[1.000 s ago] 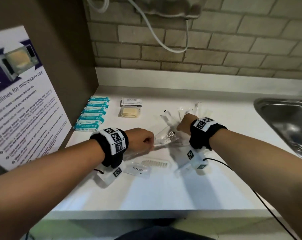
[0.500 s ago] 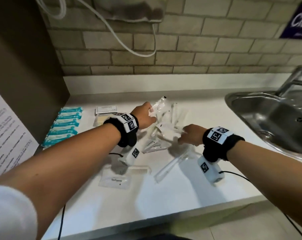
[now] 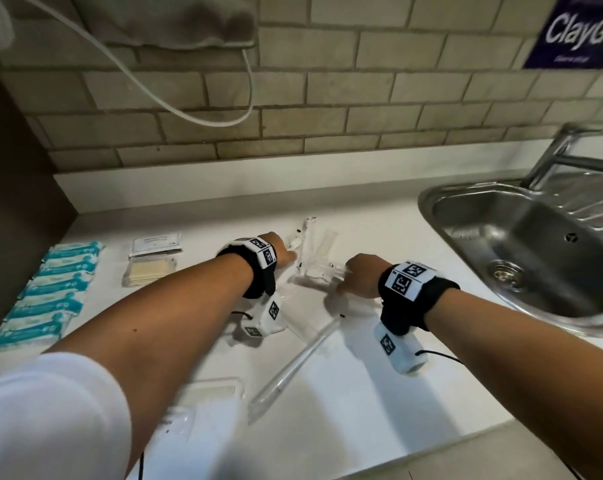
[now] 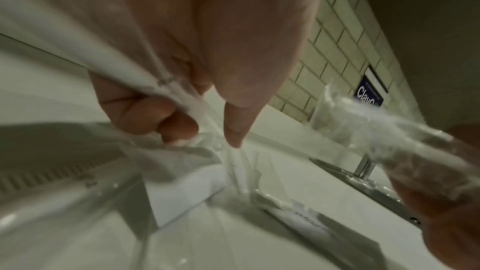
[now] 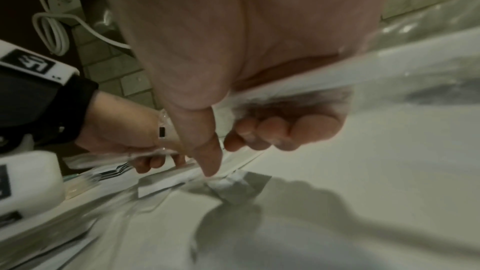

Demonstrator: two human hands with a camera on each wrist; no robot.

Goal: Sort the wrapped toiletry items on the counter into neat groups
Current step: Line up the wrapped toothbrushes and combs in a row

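I am leaning over the white counter (image 3: 345,393), with the steel sink (image 3: 521,251) sitting in its right end. Along the counter's left edge a row of teal-wrapped packets (image 3: 51,292) is already lying in a neat line, and beside it, toward the back, a small stack of flat sachets (image 3: 153,258) is sitting in its own group. The loose pile of clear-wrapped sticks (image 3: 314,261) is lying mid-counter, nearer the back edge, and both my hands are working in it. One long clear-wrapped stick (image 3: 293,368) is lying apart toward the front edge, with a flat clear pouch (image 3: 213,389) just beside it.

My left hand (image 3: 279,252) is curling its fingers (image 4: 155,118) round one thin white wrapped stick (image 4: 124,65), thumb over the top. My right hand (image 3: 360,277) is closing its fingers (image 5: 275,130) round another long wrapper (image 5: 337,81), film crumpling against the palm.

These things are feeling, I judge, very light, stiff along the core but loose and slick in their film. I am judging the middle of the stick the best place to pinch, through the film onto the hard core, since the empty wrapper ends are likely to slide or fold.
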